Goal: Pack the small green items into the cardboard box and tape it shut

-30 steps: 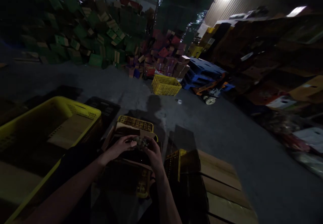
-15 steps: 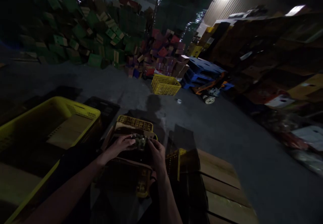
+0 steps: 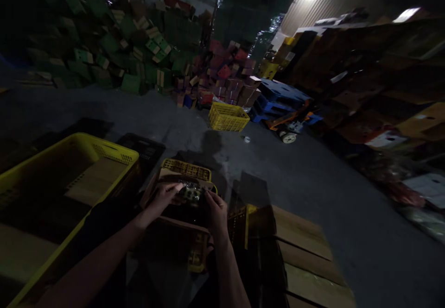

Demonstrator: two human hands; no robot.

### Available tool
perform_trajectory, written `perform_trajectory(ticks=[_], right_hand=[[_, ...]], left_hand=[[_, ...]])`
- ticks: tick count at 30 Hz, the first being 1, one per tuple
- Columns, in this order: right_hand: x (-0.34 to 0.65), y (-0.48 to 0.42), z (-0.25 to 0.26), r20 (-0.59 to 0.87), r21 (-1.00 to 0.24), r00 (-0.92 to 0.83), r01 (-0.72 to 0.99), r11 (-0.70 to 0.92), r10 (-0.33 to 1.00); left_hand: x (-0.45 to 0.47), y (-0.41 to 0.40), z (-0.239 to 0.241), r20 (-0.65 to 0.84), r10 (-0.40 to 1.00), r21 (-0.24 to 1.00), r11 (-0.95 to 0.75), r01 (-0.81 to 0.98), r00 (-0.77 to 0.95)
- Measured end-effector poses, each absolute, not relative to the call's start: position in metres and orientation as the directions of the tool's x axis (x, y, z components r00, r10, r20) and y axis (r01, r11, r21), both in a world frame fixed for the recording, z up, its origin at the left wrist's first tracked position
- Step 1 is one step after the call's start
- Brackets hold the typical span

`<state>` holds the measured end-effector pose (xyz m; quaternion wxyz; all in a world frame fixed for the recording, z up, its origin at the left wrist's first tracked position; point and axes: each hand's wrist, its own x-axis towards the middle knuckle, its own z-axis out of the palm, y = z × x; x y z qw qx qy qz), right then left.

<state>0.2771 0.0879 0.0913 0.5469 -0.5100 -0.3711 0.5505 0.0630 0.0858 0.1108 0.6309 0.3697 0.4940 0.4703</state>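
A shiny clear plastic pack [image 3: 192, 192] with dark greenish contents, too dim to name, is held over an open cardboard box [image 3: 187, 223]. On its left end, my left hand [image 3: 166, 197] is closed, thumb and fingertips pinching the edge. My right hand [image 3: 216, 207] pinches the opposite end with its fingers bent. The box rests on or in a yellow crate [image 3: 187, 168], whose slotted rim shows behind it. Deep shadow hides the inside of the box.
At left stands a large yellow crate [image 3: 113, 148] with cardboard inside. Flat-topped cardboard boxes [image 3: 302, 234] stand at right. Ahead on the floor are another yellow crate [image 3: 228, 117], blue pallets [image 3: 283, 90] on a pallet jack [image 3: 289, 132], and heaped green boxes [image 3: 132, 83].
My left hand has shifted slightly up and left along the plastic pack, showing more of its top. My right hand has barely moved.
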Motion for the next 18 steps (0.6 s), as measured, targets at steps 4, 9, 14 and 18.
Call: perform_trajectory(ticks=[4,9,14,18], right_hand=[[0.274,0.089,0.094,-0.219,-0.943,0.119,-0.281,-0.178,0.969],[0.277,0.086,0.099,-0.248,-0.921,0.047,-0.322,-0.220,0.968],[0.279,0.084,0.097,-0.258,-0.920,0.019,-0.311,-0.239,0.966],[0.278,0.085,0.094,-0.226,-0.940,0.024,-0.268,-0.211,0.974]], left_hand=[[0.065,0.088,0.110,-0.297,0.955,0.926,0.293,-0.238,0.017],[0.064,0.088,0.093,-0.344,0.936,0.883,0.349,-0.313,0.073],[0.060,0.083,0.093,-0.261,0.950,0.893,0.305,-0.331,0.173],[0.060,0.082,0.101,-0.277,0.955,0.919,0.296,-0.262,0.109]])
